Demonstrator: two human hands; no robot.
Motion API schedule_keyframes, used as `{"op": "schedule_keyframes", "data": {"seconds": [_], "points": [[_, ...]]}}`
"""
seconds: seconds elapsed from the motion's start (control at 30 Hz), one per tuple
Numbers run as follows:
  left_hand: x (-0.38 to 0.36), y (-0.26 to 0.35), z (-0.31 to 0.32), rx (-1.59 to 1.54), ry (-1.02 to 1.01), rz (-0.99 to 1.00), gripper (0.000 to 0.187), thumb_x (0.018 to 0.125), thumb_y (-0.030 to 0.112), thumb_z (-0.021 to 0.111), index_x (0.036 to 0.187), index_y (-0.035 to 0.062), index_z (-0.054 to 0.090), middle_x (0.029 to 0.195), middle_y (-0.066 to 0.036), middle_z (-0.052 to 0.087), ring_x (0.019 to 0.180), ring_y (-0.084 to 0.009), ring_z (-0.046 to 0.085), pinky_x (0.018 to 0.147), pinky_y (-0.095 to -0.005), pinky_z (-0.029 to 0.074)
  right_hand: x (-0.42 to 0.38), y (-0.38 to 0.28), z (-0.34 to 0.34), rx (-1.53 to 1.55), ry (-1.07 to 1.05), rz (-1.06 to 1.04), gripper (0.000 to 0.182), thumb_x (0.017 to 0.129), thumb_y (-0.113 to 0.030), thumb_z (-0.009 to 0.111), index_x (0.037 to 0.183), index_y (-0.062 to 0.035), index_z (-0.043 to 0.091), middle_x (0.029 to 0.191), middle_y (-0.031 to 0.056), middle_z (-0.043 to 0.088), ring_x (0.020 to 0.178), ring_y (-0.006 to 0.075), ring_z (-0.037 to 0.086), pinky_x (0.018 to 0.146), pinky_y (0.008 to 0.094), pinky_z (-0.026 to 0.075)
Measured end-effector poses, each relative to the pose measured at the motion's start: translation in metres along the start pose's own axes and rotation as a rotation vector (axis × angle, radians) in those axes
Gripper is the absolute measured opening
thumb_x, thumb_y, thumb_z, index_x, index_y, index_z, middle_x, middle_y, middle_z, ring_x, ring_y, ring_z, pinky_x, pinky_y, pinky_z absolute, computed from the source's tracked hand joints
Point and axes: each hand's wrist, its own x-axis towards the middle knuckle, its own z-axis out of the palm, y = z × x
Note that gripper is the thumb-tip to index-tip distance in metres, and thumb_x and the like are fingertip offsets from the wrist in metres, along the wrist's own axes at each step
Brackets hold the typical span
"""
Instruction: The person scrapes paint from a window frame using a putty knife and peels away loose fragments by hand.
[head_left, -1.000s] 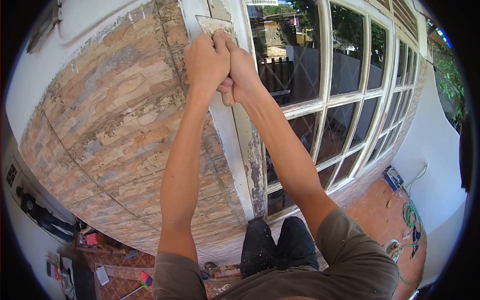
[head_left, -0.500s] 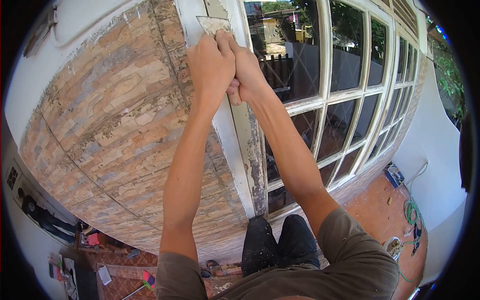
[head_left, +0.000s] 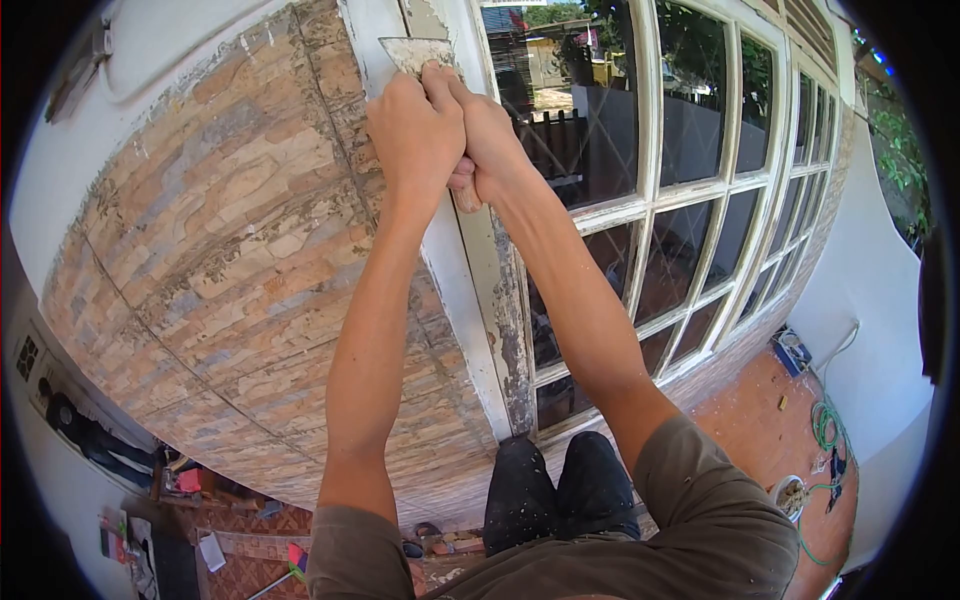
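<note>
Both hands are wrapped round one paint scraper [head_left: 416, 50], held against the upright window frame post [head_left: 482, 265]. Its wide, worn blade points up and lies on the post's face. My left hand [head_left: 415, 125] is closed over the handle from the left. My right hand [head_left: 490, 135] is closed on it from the right, its fingers partly covered by the left. The handle's wooden end [head_left: 467, 198] sticks out below the hands. Old paint on the post is chipped, and darker patches show along its lower right edge.
Stone-pattern tiles [head_left: 240, 230] cover the wall on the left. White-framed window panes [head_left: 690, 240] run off to the right. On the reddish floor at right are a bucket of debris [head_left: 790, 495], a green hose [head_left: 825, 425] and a blue box [head_left: 791, 350].
My hands and the scraper have shifted slightly up and to the left along the post. The grip looks the same.
</note>
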Motion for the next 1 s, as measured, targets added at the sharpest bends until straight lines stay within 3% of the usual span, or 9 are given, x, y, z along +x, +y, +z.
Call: {"op": "schedule_keyframes", "data": {"seconds": [0.2,0.33,0.53,0.6,0.83,0.93,1.0], "points": [[0.007,0.000,0.001,0.004,-0.005,-0.002,0.043,0.095,0.026,0.048,0.073,-0.0083,0.062,0.067,-0.028,0.063,0.066,-0.0434,0.064,0.067,-0.0504,0.050,0.002,-0.007,0.005,-0.080,0.102,0.006,0.047,0.103,-0.039,0.037,0.071,-0.0055,0.047,0.044,0.0012,0.036,0.029,0.0102,0.025,0.026,0.0288,0.019],[0.011,0.011,0.002,-0.030,-0.001,0.061,0.043,0.095,0.025,0.047,0.074,-0.0086,0.062,0.066,-0.028,0.063,0.065,-0.0433,0.064,0.066,-0.0496,0.051,0.002,-0.017,0.002,0.004,0.018,-0.049,0.045,0.102,-0.038,0.039,0.071,-0.0057,0.048,0.046,0.0014,0.039,0.029,0.0095,0.028,0.026,0.0279,0.020],[-0.009,0.005,0.002,-0.087,-0.015,-0.027,0.048,0.095,0.031,0.049,0.072,-0.0097,0.060,0.062,-0.029,0.060,0.063,-0.0423,0.064,0.065,-0.0492,0.050,-0.012,-0.008,-0.005,-0.060,0.005,0.019,0.047,0.102,-0.039,0.040,0.073,-0.0041,0.050,0.047,0.0017,0.042,0.030,0.0088,0.030,0.027,0.0259,0.022],[-0.011,0.003,0.002,-0.070,0.013,0.020,0.044,0.096,0.023,0.048,0.071,-0.0106,0.059,0.061,-0.027,0.060,0.058,-0.0416,0.063,0.061,-0.0479,0.051,-0.011,-0.008,-0.005,-0.079,0.000,0.014,0.047,0.102,-0.039,0.040,0.072,-0.0040,0.050,0.047,0.0016,0.042,0.030,0.0086,0.029,0.027,0.0260,0.022],[-0.005,0.006,0.003,-0.053,0.031,-0.025,0.044,0.096,0.024,0.048,0.071,-0.0110,0.060,0.061,-0.027,0.060,0.058,-0.0413,0.063,0.060,-0.0482,0.051,-0.006,-0.011,-0.004,-0.103,-0.008,0.012,0.048,0.102,-0.039,0.039,0.071,-0.0042,0.049,0.047,0.0006,0.040,0.031,0.0079,0.028,0.027,0.0260,0.022],[-0.001,0.006,0.002,-0.070,0.024,-0.038,0.050,0.094,0.032,0.050,0.069,-0.0104,0.060,0.064,-0.029,0.061,0.063,-0.0417,0.064,0.064,-0.0490,0.049,-0.008,-0.012,-0.001,-0.081,0.007,0.024,0.048,0.103,-0.038,0.038,0.070,-0.0046,0.049,0.046,0.0004,0.039,0.030,0.0083,0.027,0.027,0.0265,0.022],[-0.001,0.008,-0.001,-0.044,-0.007,-0.038,0.044,0.095,0.025,0.048,0.073,-0.0106,0.061,0.064,-0.028,0.061,0.061,-0.0424,0.064,0.063,-0.0484,0.051,-0.004,-0.008,0.000,-0.053,-0.005,0.006,0.048,0.103,-0.038,0.038,0.070,-0.0046,0.049,0.046,0.0005,0.039,0.030,0.0086,0.027,0.027,0.0269,0.022]]}}
